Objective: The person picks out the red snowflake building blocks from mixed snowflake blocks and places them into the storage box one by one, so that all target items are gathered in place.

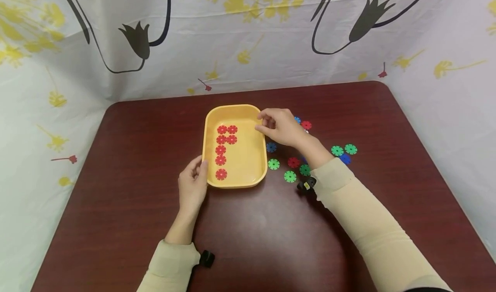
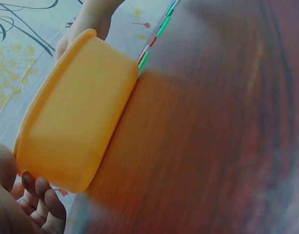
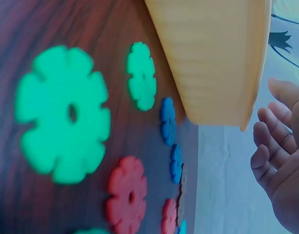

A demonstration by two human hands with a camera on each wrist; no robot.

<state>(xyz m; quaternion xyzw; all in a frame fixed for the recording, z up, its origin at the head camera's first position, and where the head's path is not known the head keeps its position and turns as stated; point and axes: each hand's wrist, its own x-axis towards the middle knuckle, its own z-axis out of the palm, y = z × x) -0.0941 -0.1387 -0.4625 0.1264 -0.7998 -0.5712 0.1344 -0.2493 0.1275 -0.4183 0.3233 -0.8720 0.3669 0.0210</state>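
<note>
A yellow tray [image 1: 248, 154] stands on the table, with several red notched discs [image 1: 220, 150] laid along the left side of its floor. My left hand [image 1: 192, 185] grips the tray's near left rim, thumb over the edge and fingers against the outer wall. At the far right corner of the tray, my right hand [image 1: 282, 127] hovers over the rim with its fingers loosely bent. In the right wrist view nothing shows between those fingers [image 3: 271, 146].
Right of the tray lie loose flower-shaped discs: green [image 1: 273, 164], blue [image 1: 271, 147] and red [image 1: 293, 162], some partly hidden by the right arm. More green discs [image 1: 350, 149] lie farther right. A patterned white cloth [image 1: 248, 63] hangs behind the dark red table [image 1: 155, 124].
</note>
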